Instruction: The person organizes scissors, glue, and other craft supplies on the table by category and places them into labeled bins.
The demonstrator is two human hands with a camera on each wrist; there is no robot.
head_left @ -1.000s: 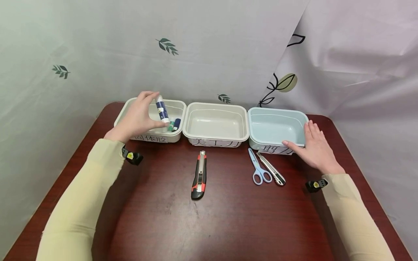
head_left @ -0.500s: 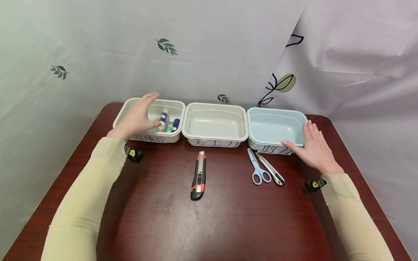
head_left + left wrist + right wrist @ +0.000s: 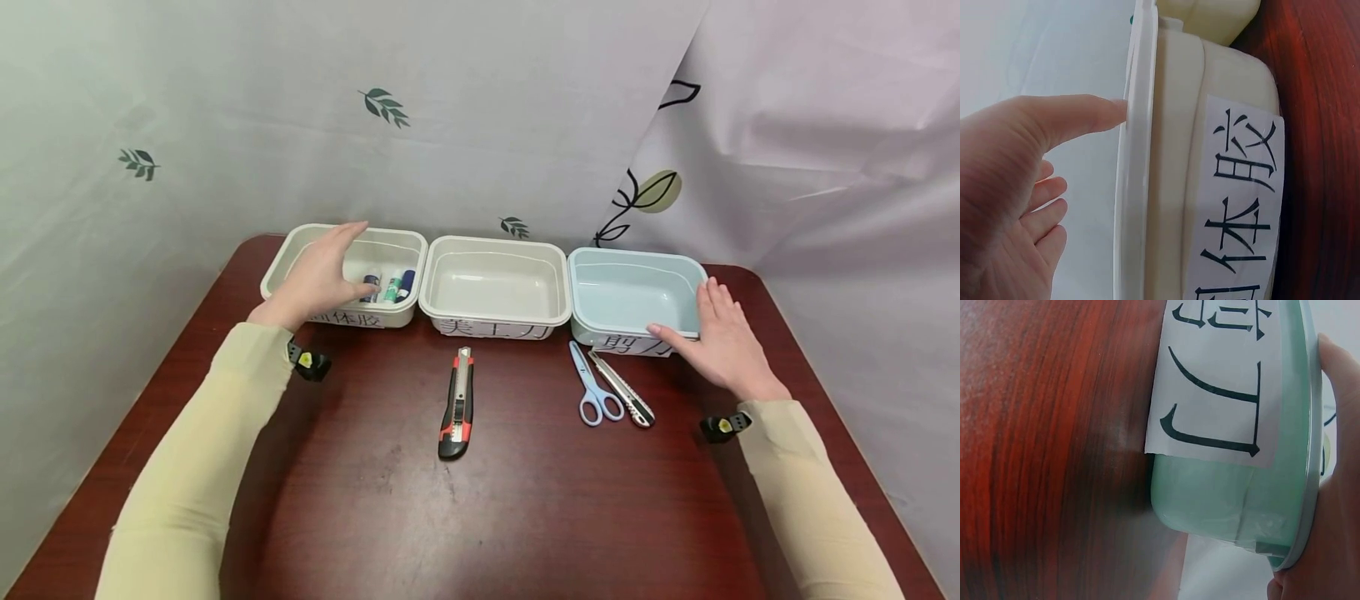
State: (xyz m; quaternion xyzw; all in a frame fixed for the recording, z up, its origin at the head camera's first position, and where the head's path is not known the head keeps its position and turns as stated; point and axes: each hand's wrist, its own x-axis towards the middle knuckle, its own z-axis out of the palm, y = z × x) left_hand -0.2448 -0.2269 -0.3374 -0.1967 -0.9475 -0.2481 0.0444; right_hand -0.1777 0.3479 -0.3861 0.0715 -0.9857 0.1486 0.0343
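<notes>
My left hand (image 3: 318,273) is over the left cream bin (image 3: 408,315), thumb and fingers spread apart with nothing between them. In the left wrist view the thumb (image 3: 1085,115) lies close along the rim. Inside that bin, a dark-blue glue stick (image 3: 371,283) lies partly behind the thumb. Beside it are a green-and-white glue stick (image 3: 392,289) and another dark-blue one (image 3: 406,284). My right hand (image 3: 723,342) rests at the right end of the light-blue bin (image 3: 637,260), fingers straight and thumb at the front rim.
A cream bin (image 3: 495,321) stands between the other two. On the dark red table (image 3: 480,517) lie a black-and-red utility knife (image 3: 458,404), light-blue scissors (image 3: 595,387) and a slim white-and-black utility knife (image 3: 624,388). Each bin has a paper label on its front. A patterned curtain (image 3: 465,125) hangs behind.
The left hand has let go of the blue-and-white glue stick, which has dropped into the left bin beside the others. The right hand has stayed at the blue bin.
</notes>
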